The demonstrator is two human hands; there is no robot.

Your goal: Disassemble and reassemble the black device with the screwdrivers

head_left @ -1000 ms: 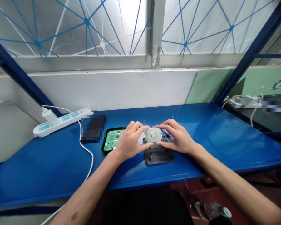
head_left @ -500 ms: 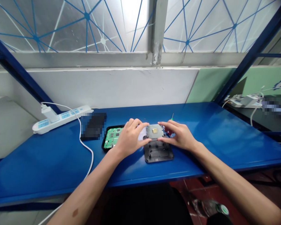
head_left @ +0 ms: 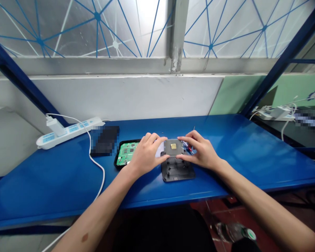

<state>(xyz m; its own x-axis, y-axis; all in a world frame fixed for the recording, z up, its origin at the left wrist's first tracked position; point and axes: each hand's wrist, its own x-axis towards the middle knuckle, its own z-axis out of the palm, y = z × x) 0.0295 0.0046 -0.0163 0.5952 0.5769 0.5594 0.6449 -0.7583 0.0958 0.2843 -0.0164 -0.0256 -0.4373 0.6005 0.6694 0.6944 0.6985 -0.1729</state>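
Between my two hands is a flat grey metal plate with a small gold-coloured square pad in its middle. My left hand grips its left side between thumb and fingers. On the opposite side, my right hand pinches the plate's right edge the same way. Just below the plate lies a black plastic cover, its ribbed inner side up; the plate overlaps its far part. A green circuit board in a black housing sits left of my left hand, partly hidden by it. Behind my right fingers shows part of a red-and-blue screwdriver.
A white power strip with a plugged-in charger stands at the back left. Its white cable runs across the blue table. A dark, blurred-out flat object lies beside it. A plastic bottle is on the floor.
The plate's surface looks darker, as if tilted slightly. My right fingers have shifted a little, showing more of the screwdriver's handle. My left hand is nearly unmoved.
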